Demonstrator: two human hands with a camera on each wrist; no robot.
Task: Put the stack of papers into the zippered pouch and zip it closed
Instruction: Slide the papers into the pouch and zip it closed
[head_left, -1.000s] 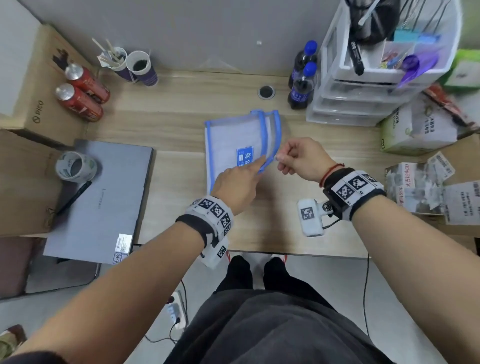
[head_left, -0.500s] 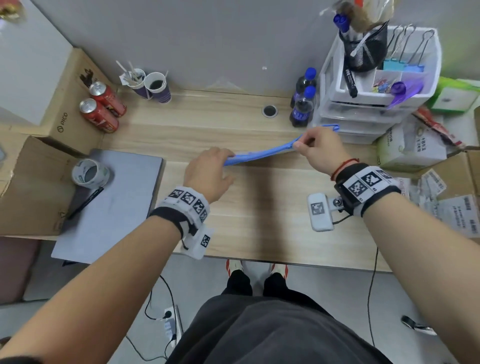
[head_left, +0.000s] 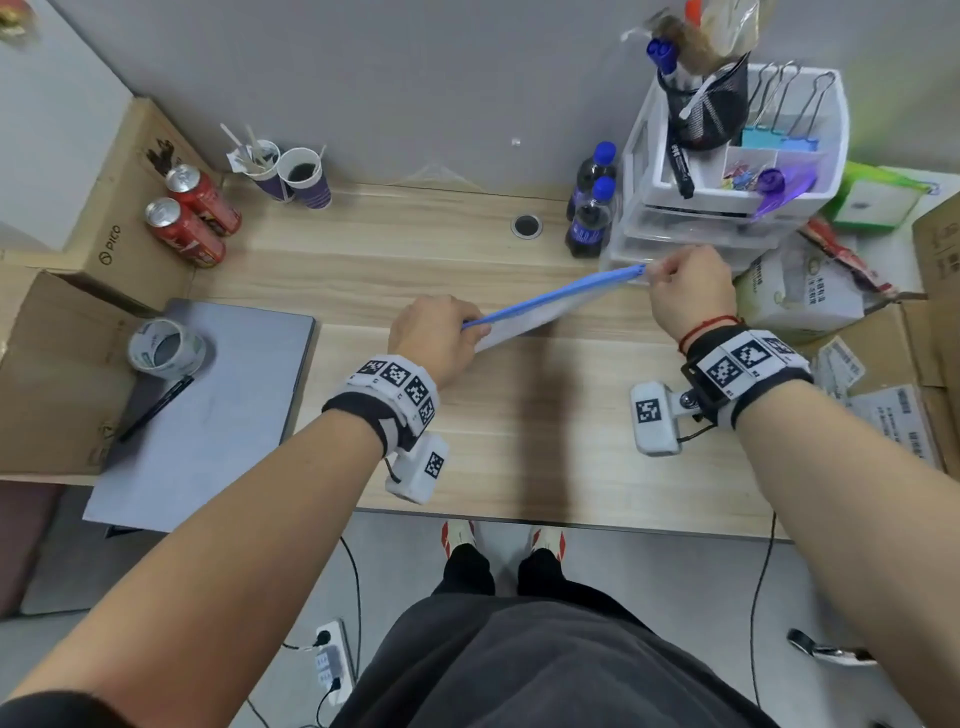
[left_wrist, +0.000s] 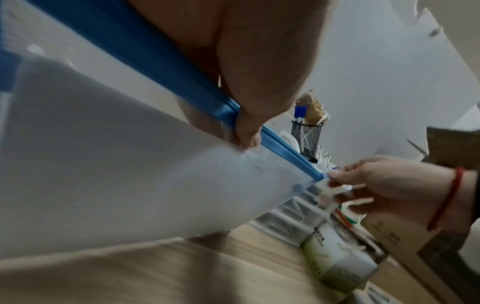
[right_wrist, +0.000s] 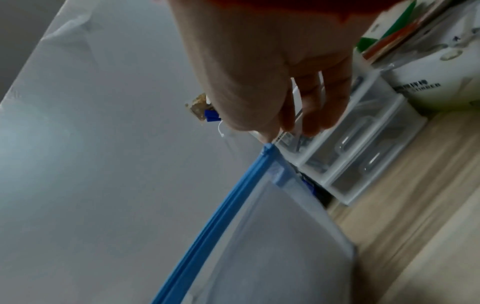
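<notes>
The zippered pouch (head_left: 540, 314), translucent with a blue zip strip, is held edge-up above the wooden desk (head_left: 415, 260). My left hand (head_left: 470, 330) grips the strip at the pouch's left end, with the thumb (left_wrist: 246, 131) pressed over the blue strip (left_wrist: 161, 67). My right hand (head_left: 652, 275) pinches the slider at the right end of the strip (right_wrist: 267, 148). The two blue rails (right_wrist: 221, 216) lie together along the visible length. The pouch walls (left_wrist: 130, 164) look whitish; I cannot make out papers as separate sheets. No loose paper stack shows on the desk.
A closed grey laptop (head_left: 208, 395) with a tape roll (head_left: 166, 348) and a pen lies left. Two red cans (head_left: 192, 218) and paper cups (head_left: 296, 176) stand at the back left. Two dark bottles (head_left: 592, 218) and a clear drawer unit (head_left: 727, 197) stand just behind my right hand; boxes at both sides.
The pouch went from lying flat on the desk to being held edge-up. My right hand travelled right along the blue strip to its far end; the left hand kept the left end.
</notes>
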